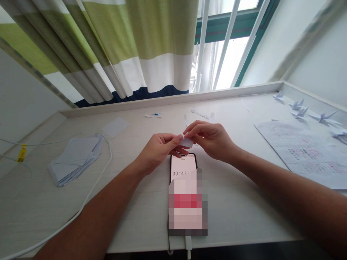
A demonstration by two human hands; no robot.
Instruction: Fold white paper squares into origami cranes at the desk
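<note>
My left hand [158,148] and my right hand [210,139] meet above the middle of the table, both pinching a small folded piece of white paper [186,141] between fingertips. Just below them a phone [184,180] lies flat on the table with a timer showing on its screen. A stack of white paper squares [76,157] sits to the left of my left forearm.
Several folded paper cranes [303,110] stand at the far right by the wall, near a printed sheet [300,148]. A white cable [89,195] loops across the left side. Paper scraps [199,113] lie near the window ledge. A striped curtain [130,47] hangs behind.
</note>
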